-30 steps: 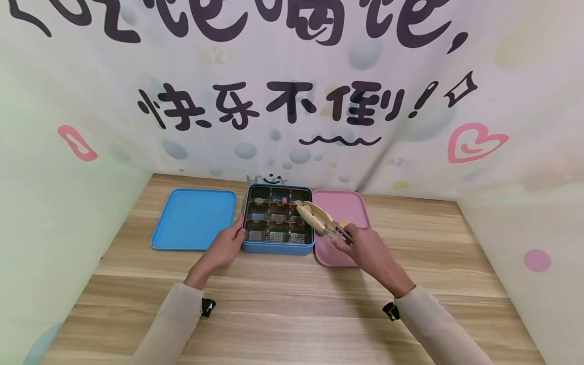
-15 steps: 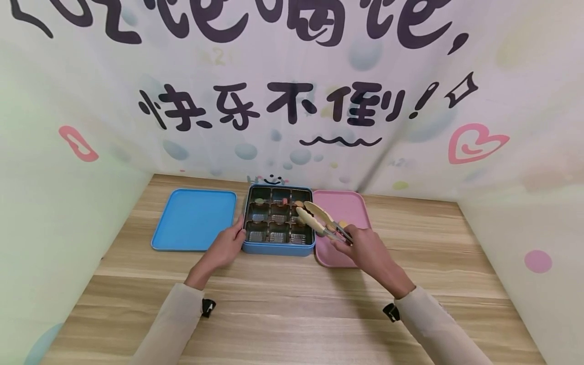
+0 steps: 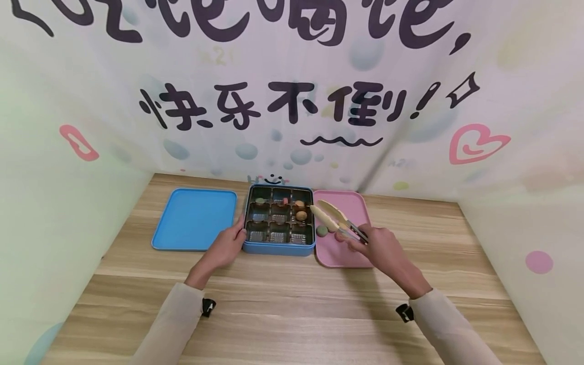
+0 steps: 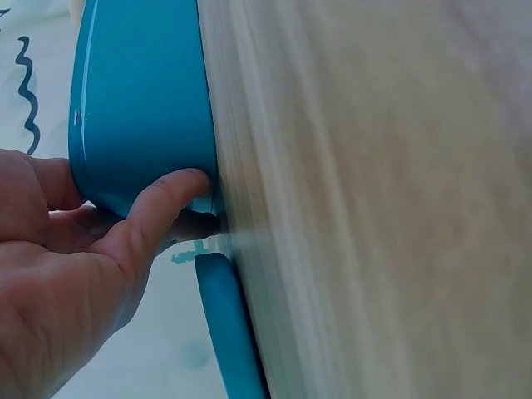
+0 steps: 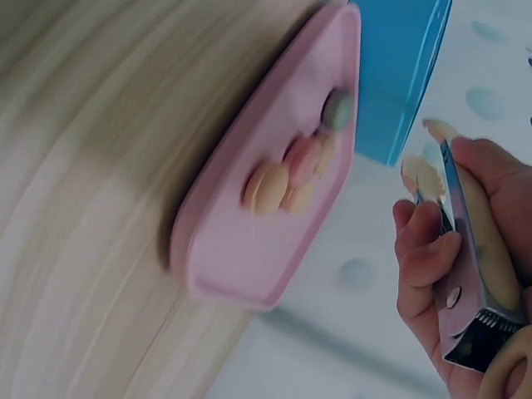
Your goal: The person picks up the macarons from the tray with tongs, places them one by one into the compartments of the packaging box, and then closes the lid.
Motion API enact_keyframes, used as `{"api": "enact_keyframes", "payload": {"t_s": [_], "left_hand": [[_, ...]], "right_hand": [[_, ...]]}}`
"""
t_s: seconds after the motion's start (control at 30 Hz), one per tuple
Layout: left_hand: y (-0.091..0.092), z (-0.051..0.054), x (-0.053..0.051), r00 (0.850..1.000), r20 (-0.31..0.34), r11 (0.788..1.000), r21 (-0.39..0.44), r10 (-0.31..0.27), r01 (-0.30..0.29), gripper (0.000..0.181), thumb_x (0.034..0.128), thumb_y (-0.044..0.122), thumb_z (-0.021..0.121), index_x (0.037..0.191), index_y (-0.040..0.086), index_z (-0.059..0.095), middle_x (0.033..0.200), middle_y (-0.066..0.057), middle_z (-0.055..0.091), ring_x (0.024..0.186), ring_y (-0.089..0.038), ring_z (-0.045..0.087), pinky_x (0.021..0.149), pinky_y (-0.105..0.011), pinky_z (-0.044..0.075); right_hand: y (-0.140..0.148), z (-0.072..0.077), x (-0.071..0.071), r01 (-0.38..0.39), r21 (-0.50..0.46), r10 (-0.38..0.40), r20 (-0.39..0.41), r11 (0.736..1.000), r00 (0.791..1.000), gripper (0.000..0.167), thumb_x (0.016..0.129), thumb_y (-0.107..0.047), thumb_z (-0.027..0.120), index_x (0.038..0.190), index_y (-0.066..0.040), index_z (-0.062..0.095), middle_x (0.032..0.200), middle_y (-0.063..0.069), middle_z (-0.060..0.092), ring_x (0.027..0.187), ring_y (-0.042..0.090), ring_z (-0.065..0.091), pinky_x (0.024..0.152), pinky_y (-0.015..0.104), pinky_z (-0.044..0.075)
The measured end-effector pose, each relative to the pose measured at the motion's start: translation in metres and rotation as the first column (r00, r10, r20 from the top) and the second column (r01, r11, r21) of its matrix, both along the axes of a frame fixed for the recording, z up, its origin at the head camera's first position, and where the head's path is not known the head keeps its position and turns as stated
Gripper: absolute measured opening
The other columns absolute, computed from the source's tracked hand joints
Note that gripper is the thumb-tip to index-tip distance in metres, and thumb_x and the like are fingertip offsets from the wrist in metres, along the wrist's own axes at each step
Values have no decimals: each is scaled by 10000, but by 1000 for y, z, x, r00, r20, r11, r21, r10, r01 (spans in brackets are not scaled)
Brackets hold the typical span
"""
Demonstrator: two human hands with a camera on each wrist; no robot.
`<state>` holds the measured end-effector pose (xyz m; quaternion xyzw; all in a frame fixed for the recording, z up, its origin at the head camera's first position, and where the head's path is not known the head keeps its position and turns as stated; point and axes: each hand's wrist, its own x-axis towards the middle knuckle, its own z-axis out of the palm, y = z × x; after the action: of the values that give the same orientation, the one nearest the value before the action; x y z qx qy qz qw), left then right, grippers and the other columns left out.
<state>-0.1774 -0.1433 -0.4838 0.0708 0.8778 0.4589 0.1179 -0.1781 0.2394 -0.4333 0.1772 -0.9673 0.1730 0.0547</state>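
Note:
My left hand [image 3: 227,244] grips the front left corner of a blue box [image 3: 279,248], thumb on its front wall in the left wrist view. The box has a dark divided insert: a green macaron [image 3: 259,201], a pink macaron [image 3: 285,201] and an orange macaron [image 3: 299,204] lie in the back row, a brown macaron [image 3: 301,216] in the middle row's right compartment. My right hand [image 3: 380,248] holds tongs [image 3: 339,221] with cream tips, spread and apart from the box, over the pink tray [image 3: 349,257]. Several macarons lie there, including a green macaron [image 5: 337,110] and a pink macaron [image 5: 302,158].
A blue lid or shallow tray [image 3: 195,219] lies left of the box. The pink tray stands close against the box's right side. Behind them rises a printed wall cloth [image 3: 274,152]. The wooden tabletop [image 3: 283,304] stretches toward me.
The tongs have let go of the brown macaron in the box and moved right, over the pink tray, with my right hand. My left hand stays at the box.

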Motion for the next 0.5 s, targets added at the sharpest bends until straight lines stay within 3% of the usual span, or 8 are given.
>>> {"api": "enact_keyframes", "payload": {"t_s": [0.27,0.5], "left_hand": [[0,1,0,1000,-2,1000,4,-7,7,569,1087,189,332,1571,-12,110,828,-156,525,447,-140,266,539,-318,349],[0,0,-1,1000,-2,1000,4,-3,3,570,1086,186,332,1572,-11,108,788,-132,519,447,-141,272,520,-310,345]], "right_hand": [[28,0,-2,-29,70,28,25,997,999,307,867,-310,772,767,-98,574,585,-49,411,510,96,383,484,242,300],[41,3,0,-114,148,105,71,982,992,317,862,-332,774,743,-140,552,591,-74,385,533,87,373,512,249,307]]}}
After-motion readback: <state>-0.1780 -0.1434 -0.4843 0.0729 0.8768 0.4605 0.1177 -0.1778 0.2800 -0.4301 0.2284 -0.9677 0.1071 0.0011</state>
